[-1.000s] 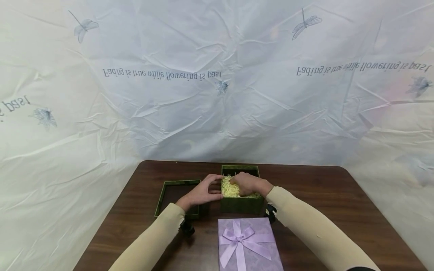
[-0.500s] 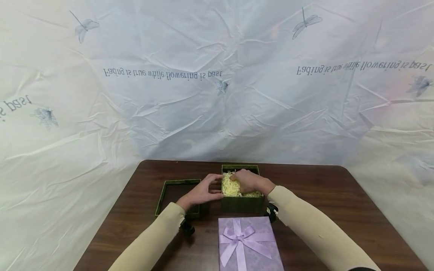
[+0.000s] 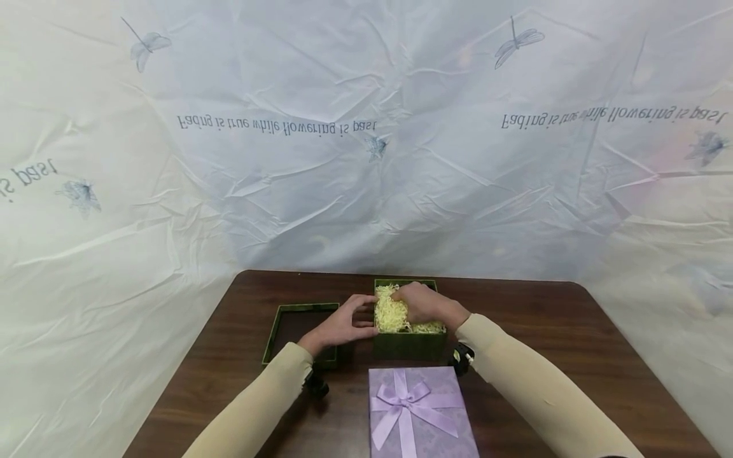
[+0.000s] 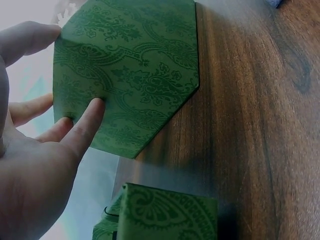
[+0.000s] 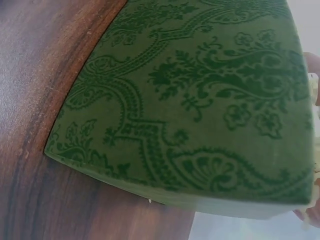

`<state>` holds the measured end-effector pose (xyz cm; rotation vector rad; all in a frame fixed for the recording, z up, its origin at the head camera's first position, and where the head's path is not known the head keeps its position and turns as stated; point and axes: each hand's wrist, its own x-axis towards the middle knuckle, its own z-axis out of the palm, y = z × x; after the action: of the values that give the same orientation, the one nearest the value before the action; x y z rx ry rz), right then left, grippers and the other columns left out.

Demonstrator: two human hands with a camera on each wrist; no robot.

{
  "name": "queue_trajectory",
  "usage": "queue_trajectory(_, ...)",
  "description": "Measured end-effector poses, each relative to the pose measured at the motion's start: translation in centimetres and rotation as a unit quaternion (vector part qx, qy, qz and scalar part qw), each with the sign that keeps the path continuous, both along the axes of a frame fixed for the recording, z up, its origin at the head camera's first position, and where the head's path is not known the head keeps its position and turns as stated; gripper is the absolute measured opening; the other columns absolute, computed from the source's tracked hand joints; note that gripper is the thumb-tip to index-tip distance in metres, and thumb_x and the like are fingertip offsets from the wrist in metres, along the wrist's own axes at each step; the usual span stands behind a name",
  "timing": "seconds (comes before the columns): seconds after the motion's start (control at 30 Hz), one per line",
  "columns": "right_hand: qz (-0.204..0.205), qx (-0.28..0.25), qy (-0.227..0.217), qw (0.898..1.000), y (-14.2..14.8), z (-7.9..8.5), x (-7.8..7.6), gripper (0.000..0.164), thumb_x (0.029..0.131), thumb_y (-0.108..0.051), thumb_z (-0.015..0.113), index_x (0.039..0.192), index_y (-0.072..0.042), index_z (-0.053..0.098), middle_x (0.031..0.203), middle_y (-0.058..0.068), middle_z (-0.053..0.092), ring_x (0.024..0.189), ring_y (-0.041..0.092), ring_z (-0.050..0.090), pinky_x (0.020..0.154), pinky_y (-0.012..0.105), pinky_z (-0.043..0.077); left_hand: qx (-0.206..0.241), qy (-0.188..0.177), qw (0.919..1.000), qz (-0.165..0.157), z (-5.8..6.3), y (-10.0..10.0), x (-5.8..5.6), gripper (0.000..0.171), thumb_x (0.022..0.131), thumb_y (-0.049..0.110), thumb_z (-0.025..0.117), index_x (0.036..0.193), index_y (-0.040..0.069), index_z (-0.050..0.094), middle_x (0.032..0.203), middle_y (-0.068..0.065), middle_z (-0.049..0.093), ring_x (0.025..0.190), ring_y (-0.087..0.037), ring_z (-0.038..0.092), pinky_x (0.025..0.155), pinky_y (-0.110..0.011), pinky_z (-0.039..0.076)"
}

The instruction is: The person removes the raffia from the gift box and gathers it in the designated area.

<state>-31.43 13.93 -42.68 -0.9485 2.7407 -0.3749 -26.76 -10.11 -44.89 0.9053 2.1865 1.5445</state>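
A green patterned box [image 3: 409, 347] stands without its lid near the table's back edge, with pale yellow shredded paper [image 3: 391, 317] inside. My right hand [image 3: 422, 304] reaches into the box from the right, and its fingers grip into the shreds, mostly hidden by them. At the right edge of the right wrist view, shreds [image 5: 316, 150] show between the fingers above the box wall. My left hand [image 3: 343, 322] rests its outstretched fingertips against the box's left side. In the left wrist view these fingers [image 4: 90, 117] touch the patterned wall [image 4: 135, 65].
The green lid [image 3: 272, 334] lies upturned left of the box, partly behind my left hand. A lilac gift box [image 3: 420, 426] with a ribbon bow sits in front, close to the green box. The wooden table [image 3: 527, 331] ends at a white printed sheet [image 3: 321, 203].
My right hand has risen slightly and shifted a little in the box. The yellow shreds sit higher along the left side and front. My left hand has stayed in place.
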Motion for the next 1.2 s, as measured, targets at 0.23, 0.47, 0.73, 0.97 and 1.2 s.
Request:
queue_trajectory(0.23, 0.004, -0.014, 0.037, 0.999, 0.3, 0.0, -0.2, 0.039, 0.073, 0.016, 0.060, 0.093, -0.017, 0.065, 0.100, 0.005, 0.065, 0.062, 0.007, 0.033, 0.057, 0.026, 0.031, -0.003, 0.010, 0.9998, 0.014, -2.3, -0.1, -1.2, 0.069, 0.091, 0.007, 0.067, 0.149, 0.001, 0.030, 0.148, -0.026, 0.025, 0.135, -0.045, 0.036, 0.103, -0.047, 0.049)
queue_trajectory(0.47, -0.009, -0.035, 0.026, 0.999, 0.6, 0.0, 0.2, 0.047, 0.075, 0.016, 0.060, 0.114, -0.010, 0.067, 0.121, 0.009, 0.065, 0.094, 0.022, 0.062, 0.068, 0.029, 0.047, -0.003, 0.014, 0.9997, 0.022, -2.6, -0.1, -1.3, 0.067, 0.091, 0.014, 0.069, 0.148, 0.009, 0.034, 0.148, -0.019, 0.029, 0.134, -0.039, 0.039, 0.101, -0.039, 0.051)
queue_trajectory(0.73, -0.023, -0.049, 0.083, 0.995, 1.2, 0.2, 0.7, 0.051, 0.071, 0.018, 0.060, 0.114, -0.009, 0.066, 0.114, 0.008, 0.066, 0.080, 0.019, 0.056, 0.060, 0.030, 0.039, -0.022, 0.013, 0.9992, 0.031, -2.6, -0.1, -1.4, 0.071, 0.090, 0.021, 0.071, 0.149, 0.010, 0.033, 0.147, -0.017, 0.030, 0.135, -0.036, 0.040, 0.099, -0.033, 0.052)
queue_trajectory(0.97, -0.018, -0.083, 0.135, 0.987, 1.6, 0.4, 0.8, 0.040, 0.060, 0.020, 0.056, 0.079, -0.015, 0.050, 0.079, -0.002, 0.049, 0.066, 0.012, 0.035, 0.058, 0.027, 0.027, -0.020, 0.006, 0.9992, 0.033, -2.4, 0.0, -1.4, 0.069, 0.090, 0.019, 0.072, 0.148, 0.013, 0.035, 0.147, -0.016, 0.031, 0.134, -0.034, 0.042, 0.100, -0.034, 0.052)
queue_trajectory(1.2, -0.024, -0.114, 0.150, 0.982, 1.9, 0.4, 1.0, 0.053, 0.056, 0.021, 0.053, 0.075, -0.019, 0.025, 0.074, -0.002, 0.028, 0.064, 0.012, 0.026, 0.059, 0.027, 0.022, -0.015, 0.007, 0.9993, 0.033, -2.4, -0.1, -1.3, 0.070, 0.090, 0.018, 0.072, 0.148, 0.012, 0.035, 0.147, -0.016, 0.031, 0.135, -0.039, 0.039, 0.100, -0.035, 0.052)
